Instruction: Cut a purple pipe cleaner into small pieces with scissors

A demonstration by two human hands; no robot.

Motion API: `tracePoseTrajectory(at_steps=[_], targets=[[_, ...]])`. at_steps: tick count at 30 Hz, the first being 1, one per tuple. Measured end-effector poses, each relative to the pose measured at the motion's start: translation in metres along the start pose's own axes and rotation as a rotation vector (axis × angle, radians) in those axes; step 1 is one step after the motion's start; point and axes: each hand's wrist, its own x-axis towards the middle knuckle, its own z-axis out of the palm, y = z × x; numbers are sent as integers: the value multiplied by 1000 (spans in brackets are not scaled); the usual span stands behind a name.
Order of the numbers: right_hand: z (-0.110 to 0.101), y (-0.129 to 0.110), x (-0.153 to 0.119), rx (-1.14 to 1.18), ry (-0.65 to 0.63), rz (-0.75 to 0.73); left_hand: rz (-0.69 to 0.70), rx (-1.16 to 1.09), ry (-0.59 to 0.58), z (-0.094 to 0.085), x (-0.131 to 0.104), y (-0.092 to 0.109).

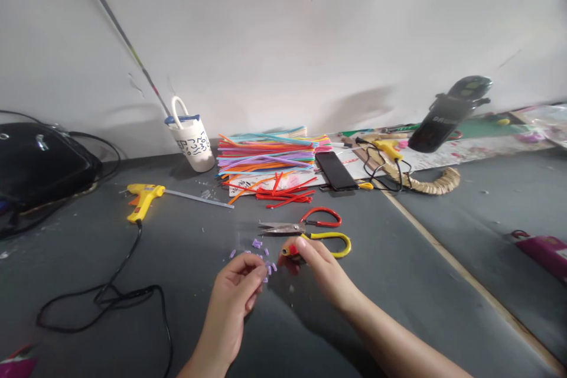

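Scissors (290, 228) lie slightly open beyond scattered purple pieces (257, 244).
Right hand (322, 266) closed, pinching small red-and-yellow object (288, 251); left hand (237, 290) curled at the pieces, cannot tell whether gripping any.

Matt purple pieces (257, 244); scissor blades (283, 228) — smooth metal; 2 glue guns (144, 196) — smooth plastic; table (177, 260) matt.

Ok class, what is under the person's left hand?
Dark tabletop shows around the left hand, with small purple pieces just beyond it. Whatever lies directly beneath the hand is covered, so it cannot be seen.
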Motion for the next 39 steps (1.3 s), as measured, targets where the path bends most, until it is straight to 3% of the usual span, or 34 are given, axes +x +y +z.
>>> tracePoseTrajectory(at_steps=[12,23,39], targets=[[15,5,-2,61,45,170,214,201,85,1,-5,0],[21,6,3,64,140,230,124,118,113,1,-1,-3],[21,9,4,54,135,253,130,129,122,2,-3,-2]])
